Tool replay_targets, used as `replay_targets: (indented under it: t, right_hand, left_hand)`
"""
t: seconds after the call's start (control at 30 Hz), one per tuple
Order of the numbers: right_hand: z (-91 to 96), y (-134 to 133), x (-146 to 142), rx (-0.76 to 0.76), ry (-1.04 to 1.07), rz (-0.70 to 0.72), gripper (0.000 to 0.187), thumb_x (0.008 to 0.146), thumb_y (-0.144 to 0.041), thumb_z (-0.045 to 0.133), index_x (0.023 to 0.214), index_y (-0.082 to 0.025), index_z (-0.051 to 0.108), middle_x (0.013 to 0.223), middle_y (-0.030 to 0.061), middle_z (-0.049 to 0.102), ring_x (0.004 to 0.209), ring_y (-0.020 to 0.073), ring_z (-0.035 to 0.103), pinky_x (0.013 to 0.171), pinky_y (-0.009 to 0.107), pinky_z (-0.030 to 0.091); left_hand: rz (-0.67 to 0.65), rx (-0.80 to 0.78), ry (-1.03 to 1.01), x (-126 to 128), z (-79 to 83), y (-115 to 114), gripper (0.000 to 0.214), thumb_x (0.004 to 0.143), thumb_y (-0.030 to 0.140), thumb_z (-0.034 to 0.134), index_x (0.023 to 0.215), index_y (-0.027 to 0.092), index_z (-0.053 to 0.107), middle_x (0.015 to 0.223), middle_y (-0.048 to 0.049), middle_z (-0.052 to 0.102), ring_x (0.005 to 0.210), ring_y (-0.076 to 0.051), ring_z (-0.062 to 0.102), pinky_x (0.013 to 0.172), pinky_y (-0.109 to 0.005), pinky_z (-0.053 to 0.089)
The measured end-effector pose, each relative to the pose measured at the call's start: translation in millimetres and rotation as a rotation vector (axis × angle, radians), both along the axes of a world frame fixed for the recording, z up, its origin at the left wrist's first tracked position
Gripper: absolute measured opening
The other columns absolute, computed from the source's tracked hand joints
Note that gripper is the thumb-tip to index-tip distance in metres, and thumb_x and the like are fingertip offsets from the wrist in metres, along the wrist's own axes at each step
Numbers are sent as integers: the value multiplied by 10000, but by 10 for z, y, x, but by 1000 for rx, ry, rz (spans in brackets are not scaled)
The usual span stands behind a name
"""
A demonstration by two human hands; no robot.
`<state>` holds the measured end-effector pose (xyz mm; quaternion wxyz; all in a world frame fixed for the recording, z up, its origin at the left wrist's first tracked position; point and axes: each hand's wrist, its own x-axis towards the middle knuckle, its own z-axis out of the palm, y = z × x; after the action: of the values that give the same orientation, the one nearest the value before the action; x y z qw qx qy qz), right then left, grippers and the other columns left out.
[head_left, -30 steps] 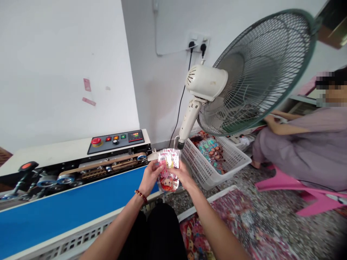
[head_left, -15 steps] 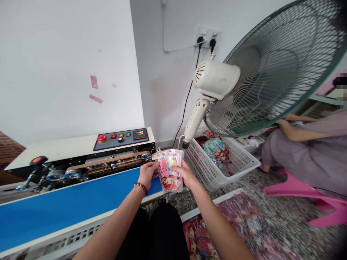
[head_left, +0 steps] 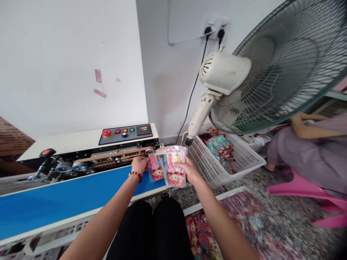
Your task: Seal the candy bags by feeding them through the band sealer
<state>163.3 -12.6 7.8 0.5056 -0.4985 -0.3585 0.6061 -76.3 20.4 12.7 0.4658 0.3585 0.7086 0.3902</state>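
Observation:
My left hand (head_left: pixel 139 166), with a beaded bracelet at the wrist, pinches the left edge of a clear plastic packet (head_left: pixel 156 169) printed with a pink cartoon face. That packet is over the right end of the blue conveyor belt (head_left: pixel 89 195), its top edge close to the rollers of the band sealing machine (head_left: pixel 119 153). Beside it, my right hand (head_left: pixel 188 169) grips a small stack of similar packets (head_left: pixel 175 175) from the right side, thumb across the front. The fingers behind the stack are hidden.
A control panel (head_left: pixel 126 133) with a red button tops the machine. To the right stand a large fan (head_left: pixel 225 72) and a white basket (head_left: pixel 230 173) of packets. Another container of packets (head_left: pixel 238 216) lies below. A person (head_left: pixel 306 148) sits beyond on a pink stool (head_left: pixel 295 191).
My left hand has moved left, drawing one packet away from the stack toward the machine's rollers. The stack stays in my right hand. The view has shifted slightly.

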Motion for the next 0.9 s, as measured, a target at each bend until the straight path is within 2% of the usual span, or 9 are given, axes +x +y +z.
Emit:
replay_targets:
  t: [0.13,0.2,0.27,0.33,0.4,0.53,0.63,0.73,0.9]
  right_hand:
    - [-13,27,-79,2,-1,36,516,502,-303,892,973,-197,713,903,39,801,820,274,745,821,389,571]
    - [-14,44,-117,-1,7,61,514,499,-297,898,970,-200,716,912,39,802,814,272,744,815,386,570]
    - [-13,57,-150,2,23,88,527,503,-295,903,989,-208,716,944,42,803,829,273,745,823,393,571]
    - [-9,61,-176,10,26,92,541,503,-301,910,1000,-216,715,957,41,802,850,280,748,837,401,572]
    - [-3,56,-191,20,19,76,547,500,-316,917,998,-221,713,937,34,802,854,284,751,842,406,573]
    - [5,35,-169,17,18,44,536,495,-331,920,979,-223,716,891,18,801,820,269,748,818,387,578]
    - [3,30,-121,-6,27,7,519,492,-327,914,963,-221,726,887,13,802,794,246,742,788,360,576]
    - [-1,36,-90,-15,16,-24,510,484,-316,910,951,-212,732,888,19,803,784,240,740,765,344,573]
    - [8,35,-95,-30,15,-39,504,464,-316,910,921,-210,727,847,20,799,747,251,744,743,362,587]
  left_hand:
    - [-11,-27,297,-347,30,-264,196,815,313,658,890,148,731,861,-116,737,761,-244,710,621,-295,564]
    - [72,139,505,-363,21,-467,355,822,339,666,1112,139,710,1091,-163,717,919,-284,709,782,-370,589]
    - [94,346,659,-232,-3,-624,432,832,362,673,1207,147,676,1236,-189,660,1068,-316,671,928,-426,550]
    - [-54,394,601,-2,-18,-662,302,879,386,634,1080,175,713,1123,-151,699,1030,-298,679,916,-395,538]
    - [-197,291,403,234,-8,-573,223,910,386,603,906,193,712,897,-86,724,821,-238,701,767,-318,534]
    - [-196,158,135,467,29,-270,144,853,257,625,736,176,644,684,-17,681,541,-142,617,562,-229,424]
    - [-192,129,86,445,5,-144,168,840,230,592,684,173,620,555,1,624,469,-125,561,515,-216,377]
    - [-188,67,138,378,-27,-85,187,835,215,570,666,173,635,441,7,542,443,-139,534,502,-223,363]
    - [-144,-11,298,150,60,-39,247,852,206,575,619,179,650,428,-15,535,497,-171,576,536,-250,381]
